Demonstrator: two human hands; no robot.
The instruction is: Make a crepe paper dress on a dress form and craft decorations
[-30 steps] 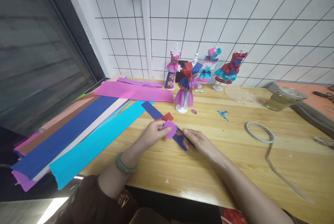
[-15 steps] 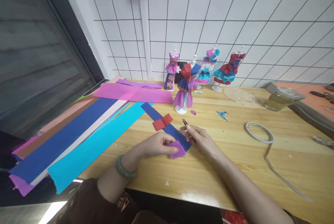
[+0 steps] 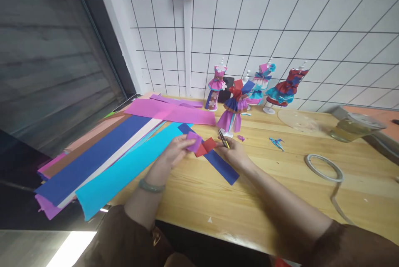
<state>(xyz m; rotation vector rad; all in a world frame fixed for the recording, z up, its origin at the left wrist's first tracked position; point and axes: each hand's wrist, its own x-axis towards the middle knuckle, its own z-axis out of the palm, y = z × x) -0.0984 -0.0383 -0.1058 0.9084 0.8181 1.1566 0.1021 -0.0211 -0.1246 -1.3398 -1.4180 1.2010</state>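
Note:
My left hand [image 3: 177,149] pinches a small purple crepe paper piece [image 3: 193,141] beside a red paper piece [image 3: 206,146] that looks pinched at its middle. The red piece lies over a dark blue crepe strip [image 3: 222,168], which slants across the wooden table. In my right hand [image 3: 234,150] are slim, dark-tipped tweezers [image 3: 223,138], points up, their handle end hidden by my fingers. Just behind that hand stands a small dress form [image 3: 233,107] clothed in red, blue and purple crepe paper; its white base is partly covered by the tweezers.
Long crepe strips, including a bright blue one [image 3: 134,167] and a pink one [image 3: 174,113], spread over the left side. More dressed forms [image 3: 288,86] stand along the gridded wall. A tape roll [image 3: 324,167], a cup [image 3: 349,128] and blue scraps [image 3: 277,144] lie to the right.
My left hand has carried the purple piece forward and left, up to the red piece. My right hand has shifted slightly forward with the tweezers. The view has turned a little left.

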